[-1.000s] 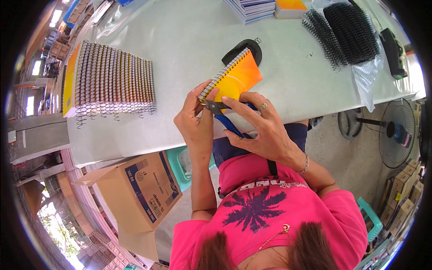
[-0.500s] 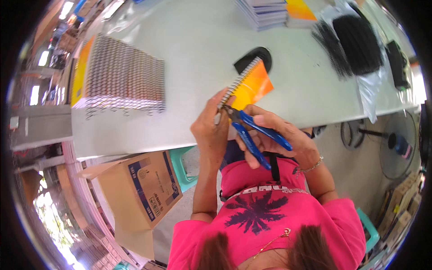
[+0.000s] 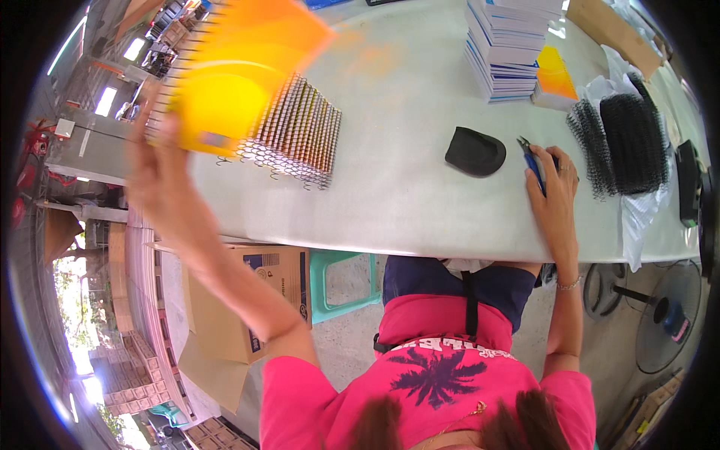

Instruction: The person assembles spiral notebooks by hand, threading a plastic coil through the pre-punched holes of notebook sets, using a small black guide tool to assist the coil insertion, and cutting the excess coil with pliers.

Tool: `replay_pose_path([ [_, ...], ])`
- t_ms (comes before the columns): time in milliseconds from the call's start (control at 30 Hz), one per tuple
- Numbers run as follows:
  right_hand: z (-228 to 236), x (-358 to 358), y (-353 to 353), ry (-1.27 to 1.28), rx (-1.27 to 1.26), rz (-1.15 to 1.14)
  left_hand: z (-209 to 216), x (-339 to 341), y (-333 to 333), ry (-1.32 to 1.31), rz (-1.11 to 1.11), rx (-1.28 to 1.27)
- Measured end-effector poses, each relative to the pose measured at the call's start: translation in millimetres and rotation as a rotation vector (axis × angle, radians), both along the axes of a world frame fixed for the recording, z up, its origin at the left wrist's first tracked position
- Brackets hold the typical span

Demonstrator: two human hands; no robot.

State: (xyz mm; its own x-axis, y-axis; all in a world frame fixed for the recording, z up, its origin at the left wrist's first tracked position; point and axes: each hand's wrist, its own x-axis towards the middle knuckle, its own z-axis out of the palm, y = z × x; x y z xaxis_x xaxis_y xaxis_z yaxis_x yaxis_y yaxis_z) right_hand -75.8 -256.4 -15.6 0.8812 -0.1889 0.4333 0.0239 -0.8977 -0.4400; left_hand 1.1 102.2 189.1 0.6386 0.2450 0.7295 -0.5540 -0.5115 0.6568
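Note:
My left hand (image 3: 161, 154), blurred by motion, holds up a spiral notebook (image 3: 240, 75) with a yellow and orange cover. Its wire-bound edge faces left, and it hides part of the stack of wire-bound notebooks (image 3: 311, 131) on the table. Over on the right, my right hand (image 3: 556, 187) rests on the tabletop, closed around blue-handled wire cutters (image 3: 533, 166). Their dark jaws point away from me. A black rounded pad (image 3: 475, 152) lies left of the cutters.
Page stacks (image 3: 502, 64) stand at the back of the white table (image 3: 405, 217), beside orange-covered sheets (image 3: 555, 79). Black spiral coils (image 3: 636, 146) lie on plastic at right. Below the front edge are a cardboard box (image 3: 277, 277), a green stool (image 3: 345, 304) and a fan (image 3: 667, 315).
My left hand has carried the notebook up and left, over the notebook stack. My right hand has moved away from it, bringing the wire cutters down onto the table at right. The view has shifted.

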Motion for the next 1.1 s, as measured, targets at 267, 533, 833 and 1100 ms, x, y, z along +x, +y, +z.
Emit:
replay_pose_path([
  [267, -2.5, 1.0, 4.4, 0.002, -0.037, -0.022, 108.7, 103.9, 106.8, 0.038, -0.076, 0.415],
  [533, -2.6, -0.8, 1.6, 0.007, -0.041, -0.034, 64.6, 159.3, 59.0, 0.49, -0.508, 0.488],
  [833, -2.8, -1.6, 4.5, -0.012, -0.026, -0.035, 31.5, 157.8, 34.4, 0.546, -0.48, 0.883],
  [1100, -0.8, -1.6, 3.8, 0.007, -0.006, -0.037, 26.6, 136.7, 38.5, 0.548, -0.133, 1.083],
])
